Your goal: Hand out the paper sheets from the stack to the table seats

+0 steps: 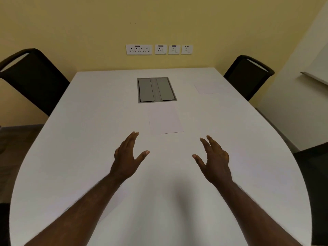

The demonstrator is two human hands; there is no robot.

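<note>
A white stack of paper sheets (165, 119) lies in the middle of the white table (88, 121), just in front of the grey cable hatch. One single sheet (206, 87) lies at the far right seat, by the right chair. Another pale sheet (113, 201) seems to lie near the front edge, partly under my left forearm. My left hand (126, 158) and my right hand (213, 160) hover over the table short of the stack, palms facing each other, fingers spread, holding nothing.
A grey double-lid cable hatch (156, 89) is sunk into the table behind the stack. Black chairs stand at the far left (33, 79), far right (248, 75) and near right (312, 174). Wall sockets (159, 49) sit on the yellow wall.
</note>
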